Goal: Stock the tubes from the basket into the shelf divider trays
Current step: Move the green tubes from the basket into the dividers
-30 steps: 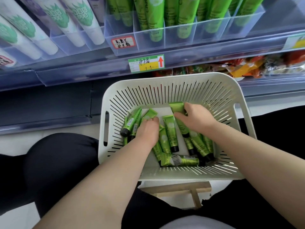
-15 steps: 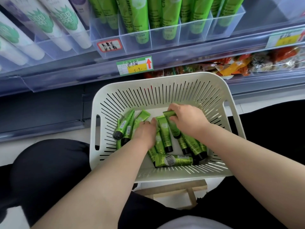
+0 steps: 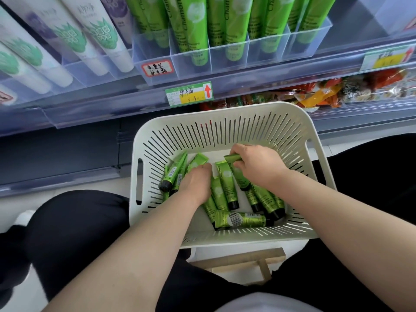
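A white slotted basket (image 3: 225, 122) in front of my knees holds several small green tubes with black caps (image 3: 227, 183). My right hand (image 3: 254, 163) curls round one green tube (image 3: 238, 174), its flat end tilted up out of the pile. My left hand (image 3: 197, 183) lies knuckles-up among the tubes, fingers bent down over one or more; what it holds is hidden. Above, clear shelf divider trays (image 3: 229, 61) hold upright green tubes.
White tubes with green print (image 3: 99, 39) fill the trays to the left. A price tag with a red arrow (image 3: 189, 94) hangs on the shelf rail. Snack packets (image 3: 333, 91) lie on the lower shelf behind the basket. A wooden stool (image 3: 252, 260) sits below the basket.
My right hand closed round one tube and tipped its flat end up. My left hand shifted slightly among the tubes. The view tilted up toward the shelf.
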`<action>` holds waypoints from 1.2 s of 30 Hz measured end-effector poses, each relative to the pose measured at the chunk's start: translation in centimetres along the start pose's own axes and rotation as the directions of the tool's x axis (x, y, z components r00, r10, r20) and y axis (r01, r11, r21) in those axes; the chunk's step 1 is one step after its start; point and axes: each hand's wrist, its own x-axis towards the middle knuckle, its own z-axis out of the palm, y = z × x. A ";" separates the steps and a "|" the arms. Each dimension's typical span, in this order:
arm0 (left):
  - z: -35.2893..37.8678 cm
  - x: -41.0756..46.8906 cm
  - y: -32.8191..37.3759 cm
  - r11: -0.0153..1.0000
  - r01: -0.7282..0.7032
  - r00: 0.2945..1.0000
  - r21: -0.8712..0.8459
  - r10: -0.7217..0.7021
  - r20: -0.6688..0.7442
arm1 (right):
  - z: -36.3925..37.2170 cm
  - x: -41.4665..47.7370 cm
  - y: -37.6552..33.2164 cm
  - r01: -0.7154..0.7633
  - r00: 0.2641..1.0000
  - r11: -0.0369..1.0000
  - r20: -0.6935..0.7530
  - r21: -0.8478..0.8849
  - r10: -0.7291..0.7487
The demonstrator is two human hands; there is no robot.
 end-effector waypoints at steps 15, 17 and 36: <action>-10.8 -7.6 -0.2 0.902 -0.261 0.789 -0.343 -0.005 -0.614 | -6.6 -2.5 -3.5 0.116 0.953 0.993 -0.284 0.028 -0.103; -14.4 -8.7 0.1 0.890 -0.301 0.719 -0.341 -0.023 -0.694 | -8.6 -2.4 -4.4 0.144 0.933 0.990 -0.333 0.002 -0.135; -32.5 -4.1 -0.5 0.961 -0.175 0.555 -0.214 -0.083 -0.827 | -19.3 1.0 -8.6 0.268 0.765 0.958 -0.582 -0.101 -0.275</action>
